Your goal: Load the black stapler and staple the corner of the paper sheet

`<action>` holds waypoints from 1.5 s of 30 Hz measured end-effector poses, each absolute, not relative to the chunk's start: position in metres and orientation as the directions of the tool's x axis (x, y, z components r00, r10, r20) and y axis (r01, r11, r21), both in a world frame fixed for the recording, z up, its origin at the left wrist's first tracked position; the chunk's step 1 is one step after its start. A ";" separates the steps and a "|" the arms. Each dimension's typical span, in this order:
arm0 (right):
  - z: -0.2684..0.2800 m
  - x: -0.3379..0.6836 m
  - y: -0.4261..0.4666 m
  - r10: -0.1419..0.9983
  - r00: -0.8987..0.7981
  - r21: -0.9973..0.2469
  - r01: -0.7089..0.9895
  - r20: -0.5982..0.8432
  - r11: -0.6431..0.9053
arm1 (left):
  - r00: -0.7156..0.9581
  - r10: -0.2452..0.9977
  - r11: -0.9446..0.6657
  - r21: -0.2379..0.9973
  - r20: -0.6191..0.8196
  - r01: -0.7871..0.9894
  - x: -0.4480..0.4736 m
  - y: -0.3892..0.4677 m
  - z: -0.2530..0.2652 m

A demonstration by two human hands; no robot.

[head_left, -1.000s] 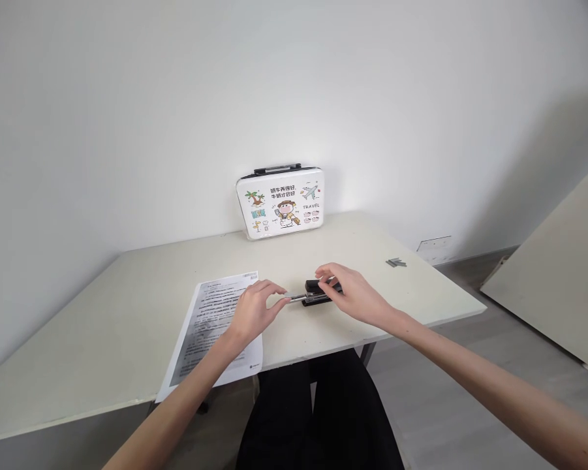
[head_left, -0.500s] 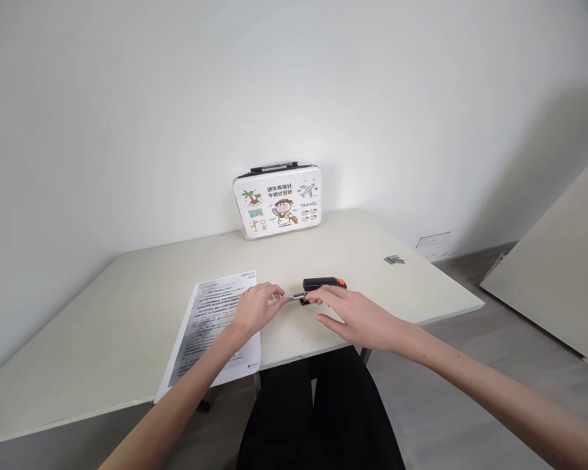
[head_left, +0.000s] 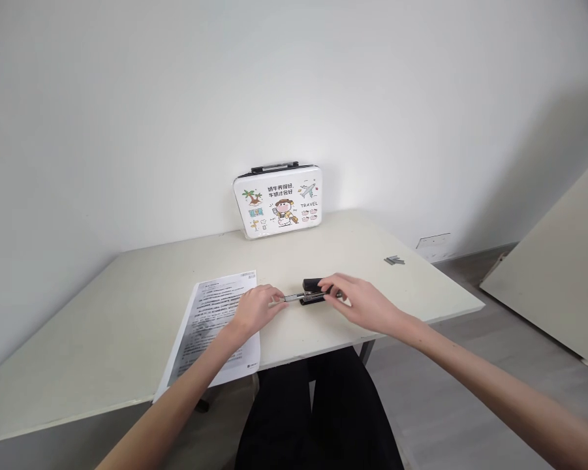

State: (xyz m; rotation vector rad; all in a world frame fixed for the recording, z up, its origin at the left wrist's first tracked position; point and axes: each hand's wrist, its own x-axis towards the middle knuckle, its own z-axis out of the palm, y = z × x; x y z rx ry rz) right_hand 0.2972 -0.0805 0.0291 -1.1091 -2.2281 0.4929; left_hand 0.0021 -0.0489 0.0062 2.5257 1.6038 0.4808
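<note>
A black stapler [head_left: 312,284] lies near the table's front edge with a metal staple tray [head_left: 292,297] sticking out of its left end. My left hand [head_left: 254,312] pinches the outer end of this tray between thumb and fingertips. Curled around the right part of the stapler is my right hand [head_left: 365,303], fingers over the top and thumb at the near side. It hides the stapler's right end. Under my left hand and forearm lies a printed sheet of paper [head_left: 210,307], partly covered by them.
A white case with cartoon prints [head_left: 278,202] stands upright against the wall at the back. Several grey staple strips [head_left: 394,260] lie at the right of the table [head_left: 127,313]. The table's right edge slants beyond them.
My right hand has slid right, from the metal tray onto the stapler's body, covering its orange end. More of the metal tray shows. My left hand has barely moved.
</note>
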 end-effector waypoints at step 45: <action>-0.048 0.306 -0.039 0.909 -0.291 -0.632 0.653 0.299 0.417 | 0.036 0.947 -0.130 0.276 0.320 0.952 -0.131 0.032 -0.005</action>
